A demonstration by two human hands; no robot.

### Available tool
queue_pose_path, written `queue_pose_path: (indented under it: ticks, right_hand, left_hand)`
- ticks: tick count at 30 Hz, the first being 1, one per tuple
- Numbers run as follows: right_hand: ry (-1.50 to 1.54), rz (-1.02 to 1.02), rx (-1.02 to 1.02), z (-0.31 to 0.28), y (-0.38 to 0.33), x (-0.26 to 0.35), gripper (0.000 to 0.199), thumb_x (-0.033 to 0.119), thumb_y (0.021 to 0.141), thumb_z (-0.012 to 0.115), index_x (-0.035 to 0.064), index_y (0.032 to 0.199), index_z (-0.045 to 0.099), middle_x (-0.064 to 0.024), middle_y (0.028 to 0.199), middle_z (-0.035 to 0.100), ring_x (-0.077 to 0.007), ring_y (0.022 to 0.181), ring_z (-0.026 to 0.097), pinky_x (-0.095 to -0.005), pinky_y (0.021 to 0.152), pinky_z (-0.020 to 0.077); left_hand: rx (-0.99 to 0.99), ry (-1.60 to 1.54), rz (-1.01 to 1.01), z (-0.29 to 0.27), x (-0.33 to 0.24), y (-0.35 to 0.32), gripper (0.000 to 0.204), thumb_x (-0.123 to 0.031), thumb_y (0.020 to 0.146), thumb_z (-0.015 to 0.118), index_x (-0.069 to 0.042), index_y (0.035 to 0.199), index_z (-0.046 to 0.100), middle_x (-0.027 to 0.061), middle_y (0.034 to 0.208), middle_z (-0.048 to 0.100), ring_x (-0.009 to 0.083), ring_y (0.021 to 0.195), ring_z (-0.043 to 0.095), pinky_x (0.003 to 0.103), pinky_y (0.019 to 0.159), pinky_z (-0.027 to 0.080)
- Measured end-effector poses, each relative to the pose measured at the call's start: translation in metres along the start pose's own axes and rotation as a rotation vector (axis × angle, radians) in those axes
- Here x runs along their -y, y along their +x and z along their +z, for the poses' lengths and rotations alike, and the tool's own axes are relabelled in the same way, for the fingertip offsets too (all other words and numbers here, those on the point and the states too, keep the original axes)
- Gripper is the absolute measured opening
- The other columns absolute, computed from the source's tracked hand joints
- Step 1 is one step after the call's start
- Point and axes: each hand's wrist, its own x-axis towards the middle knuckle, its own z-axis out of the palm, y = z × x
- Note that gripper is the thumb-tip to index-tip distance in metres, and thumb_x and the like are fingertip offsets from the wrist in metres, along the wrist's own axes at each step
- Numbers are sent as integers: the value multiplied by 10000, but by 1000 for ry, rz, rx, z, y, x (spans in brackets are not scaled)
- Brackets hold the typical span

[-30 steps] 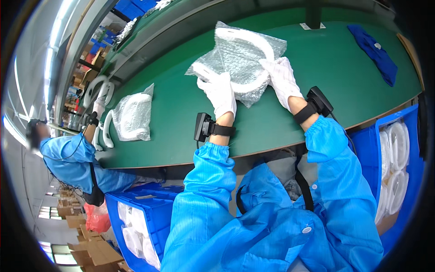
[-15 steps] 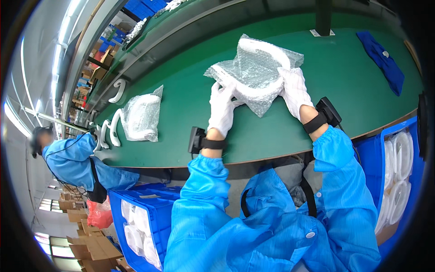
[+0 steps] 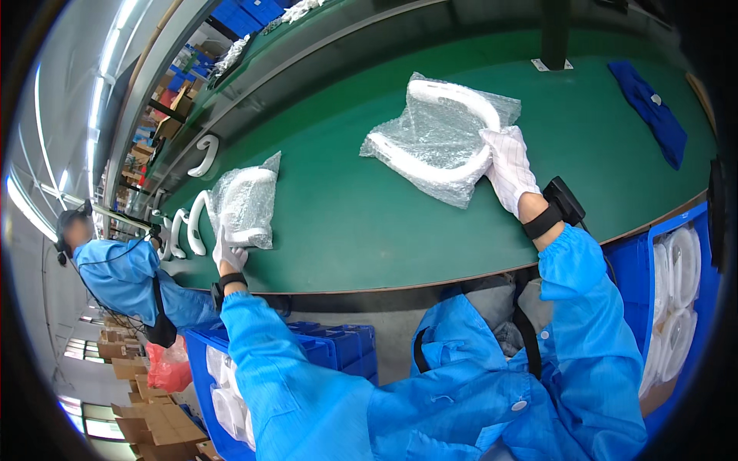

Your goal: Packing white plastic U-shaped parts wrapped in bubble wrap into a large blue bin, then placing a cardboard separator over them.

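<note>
On the green belt lies a white curved plastic part in a bubble-wrap bag (image 3: 438,134). My right hand (image 3: 507,169), in a white glove, grips that bag at its right edge. My left hand (image 3: 228,250), also gloved, reaches far left and holds the lower edge of a second bagged white part (image 3: 244,201) near the belt's front edge. Both forearms wear blue sleeves with black wrist devices.
Bare white curved parts (image 3: 192,223) lie left of the second bag and another (image 3: 206,154) farther back. A blue cloth (image 3: 649,107) lies at far right. Blue bins (image 3: 676,292) hold wrapped parts at right and below left (image 3: 231,392). Another person in blue (image 3: 123,276) stands at left.
My left hand let go of the near bagged part and swung left to the second bagged part. The right hand stayed on the first bag, which now lies flatter on the belt.
</note>
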Motion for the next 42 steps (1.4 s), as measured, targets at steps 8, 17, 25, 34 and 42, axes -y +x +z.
queue_pose_path:
  ticks: [8,17,25,34,42]
  right_hand:
    - [7,-63,31,-4,-8,10,234,135,836,619,79,987,451,-65,943,498,-161,864,523,-337,729,474]
    - [152,-98,80,-2,-37,34,144,111,866,594,52,949,491,-50,845,534,-135,743,556,-276,681,506]
    - [204,-41,107,-19,-40,39,165,67,851,584,64,952,454,-54,819,523,-140,706,558,-272,634,506]
    - [-314,-81,14,-49,-30,23,306,156,867,554,-21,1105,479,-140,994,581,-210,936,584,-328,800,501]
    - [-1700,-952,-67,-5,4,-23,238,168,744,557,47,539,557,-118,527,464,-251,583,471,-447,673,381]
  left_hand:
    - [243,176,148,40,-16,-9,419,-353,792,658,-51,1076,602,113,914,604,252,699,602,368,535,512]
    - [915,220,588,82,8,-144,455,-268,903,519,124,1131,476,236,1039,576,317,716,667,366,529,594]
    - [991,-27,186,91,25,-292,479,-343,955,442,106,1122,422,223,964,557,326,559,646,344,439,578]
    - [971,455,481,110,8,-295,370,-280,951,509,62,1059,599,184,785,661,186,547,629,282,473,505]
    - [547,708,971,117,-19,-328,374,-318,948,469,-72,1192,611,197,1107,621,348,1041,583,407,867,467]
